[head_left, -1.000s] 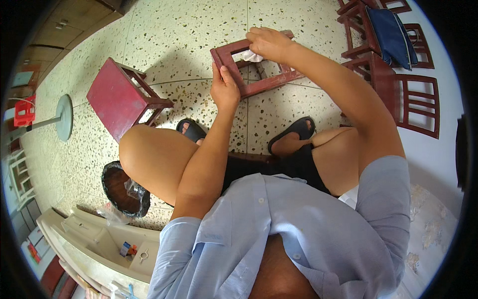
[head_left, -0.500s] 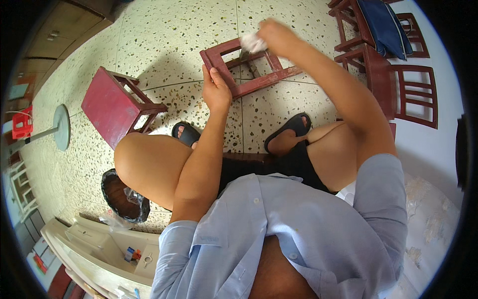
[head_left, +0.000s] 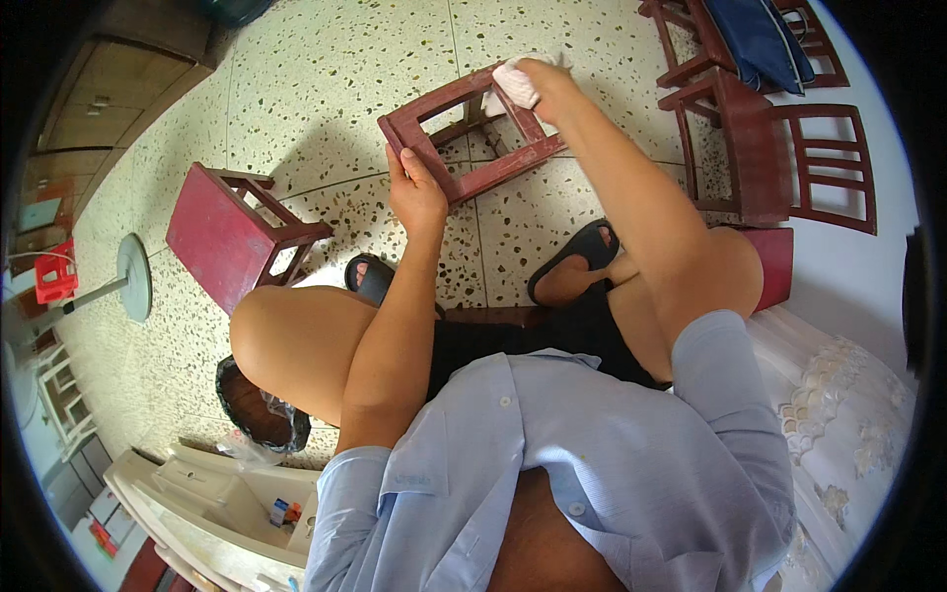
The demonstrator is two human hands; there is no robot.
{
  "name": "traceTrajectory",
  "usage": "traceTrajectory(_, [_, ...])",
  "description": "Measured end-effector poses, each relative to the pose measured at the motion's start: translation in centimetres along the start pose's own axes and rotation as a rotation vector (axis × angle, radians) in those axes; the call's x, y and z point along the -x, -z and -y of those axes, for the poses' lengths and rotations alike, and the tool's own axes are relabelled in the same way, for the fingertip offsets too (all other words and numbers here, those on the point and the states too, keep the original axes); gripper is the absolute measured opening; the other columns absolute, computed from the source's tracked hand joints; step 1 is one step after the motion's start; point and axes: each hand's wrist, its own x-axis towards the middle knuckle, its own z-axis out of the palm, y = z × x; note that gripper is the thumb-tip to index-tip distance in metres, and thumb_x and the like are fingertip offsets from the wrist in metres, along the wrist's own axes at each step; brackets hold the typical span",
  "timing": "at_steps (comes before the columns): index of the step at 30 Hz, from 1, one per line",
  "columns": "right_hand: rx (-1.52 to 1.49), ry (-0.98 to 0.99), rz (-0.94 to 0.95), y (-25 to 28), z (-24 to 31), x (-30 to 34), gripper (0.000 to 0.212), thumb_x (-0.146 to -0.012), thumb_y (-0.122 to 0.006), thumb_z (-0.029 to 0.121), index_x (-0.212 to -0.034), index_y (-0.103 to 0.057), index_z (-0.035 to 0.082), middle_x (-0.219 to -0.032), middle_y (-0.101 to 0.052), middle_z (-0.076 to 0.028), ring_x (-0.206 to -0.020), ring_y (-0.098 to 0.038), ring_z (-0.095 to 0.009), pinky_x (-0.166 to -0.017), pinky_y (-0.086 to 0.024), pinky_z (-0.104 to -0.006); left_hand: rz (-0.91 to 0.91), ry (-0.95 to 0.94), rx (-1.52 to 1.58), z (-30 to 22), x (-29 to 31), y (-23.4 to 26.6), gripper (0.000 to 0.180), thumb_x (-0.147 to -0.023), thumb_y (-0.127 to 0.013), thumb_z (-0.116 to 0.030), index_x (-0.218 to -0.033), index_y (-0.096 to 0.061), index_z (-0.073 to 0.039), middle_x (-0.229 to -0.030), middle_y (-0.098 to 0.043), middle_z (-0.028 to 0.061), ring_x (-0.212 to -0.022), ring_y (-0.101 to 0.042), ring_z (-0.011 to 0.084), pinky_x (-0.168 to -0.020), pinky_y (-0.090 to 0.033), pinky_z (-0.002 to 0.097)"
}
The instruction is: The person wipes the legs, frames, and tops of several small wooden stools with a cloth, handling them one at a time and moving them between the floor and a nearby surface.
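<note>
A dark red wooden stool with worn, scuffed rails is tipped over in front of me, its open frame toward me. At its near left corner my left hand grips the edge, thumb on top and fingers partly hidden. My right hand is closed around a crumpled white cloth. The cloth lies against the far right leg of the stool, wrapped partly over the wood, and some of it shows through the frame's opening.
Another red stool stands on the left, near a round grey stand base. By my left knee is a black-lined bin. Red chairs line the right wall, with a blue bag on one. Wooden cabinets stand far left.
My right hand has moved the cloth slightly down, onto the stool's far right leg. The stool and my left hand have shifted a little left.
</note>
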Motion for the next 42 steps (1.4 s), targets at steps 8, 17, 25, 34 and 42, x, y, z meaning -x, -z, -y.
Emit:
traceTrajectory(8, [0.685,0.199,0.171,3.4,0.3,0.1,0.039,-0.078,-0.067,0.013,-0.111,-0.062,-0.007,-0.098,-0.068,-0.013,-0.087,-0.066,-0.022,-0.076,-0.051,-0.0344,0.014,0.039,0.014,-0.3,0.5,-0.4,0.051,-0.105,-0.039,-0.039,-0.140,-0.050,-0.003,-0.125,-0.064,0.0195,-0.109,-0.063,0.0283,-0.095,-0.047,0.0348])
traceTrajectory(17, [1.771,0.440,0.583,6.2,8.3,2.4,0.035,-0.070,-0.060,0.005,-0.103,-0.070,0.000,-0.091,-0.072,-0.017,-0.081,-0.069,-0.027,-0.068,-0.054,-0.0381,0.039,0.029,0.040,0.0,-0.2,-0.3,0.052,-0.105,-0.039,-0.040,-0.143,-0.048,-0.005,-0.128,-0.063,0.0210,-0.114,-0.062,0.0357,-0.096,-0.047,0.0389])
traceTrajectory(25, [0.560,0.235,0.218,4.3,2.4,0.1,0.045,-0.075,-0.067,0.019,-0.104,-0.062,-0.015,-0.096,-0.070,-0.022,-0.082,-0.070,-0.027,-0.071,-0.054,-0.0368,0.045,0.009,0.044,-0.3,0.1,-1.3,0.056,-0.104,-0.040,-0.041,-0.144,-0.045,-0.003,-0.128,-0.062,0.0221,-0.116,-0.061,0.0356,-0.097,-0.047,0.0379])
traceTrajectory(34, [1.360,0.561,0.467,6.4,3.1,4.0,0.026,-0.071,-0.064,0.014,-0.093,-0.069,0.002,-0.086,-0.071,-0.019,-0.081,-0.069,-0.029,-0.073,-0.053,-0.0397,0.028,0.077,0.059,-0.5,0.1,-0.7,0.057,-0.104,-0.040,-0.041,-0.143,-0.047,0.001,-0.128,-0.062,0.0237,-0.116,-0.062,0.0361,-0.097,-0.048,0.0376])
traceTrajectory(42, [1.635,0.778,0.356,7.0,11.5,5.8,0.026,-0.078,-0.068,0.016,-0.102,-0.068,0.005,-0.096,-0.071,-0.019,-0.088,-0.070,-0.032,-0.079,-0.053,-0.0437,-0.009,-0.047,-0.039,0.0,-0.5,-0.5,0.057,-0.104,-0.041,-0.042,-0.140,-0.049,0.002,-0.131,-0.060,0.0246,-0.120,-0.060,0.0375,-0.099,-0.048,0.0379])
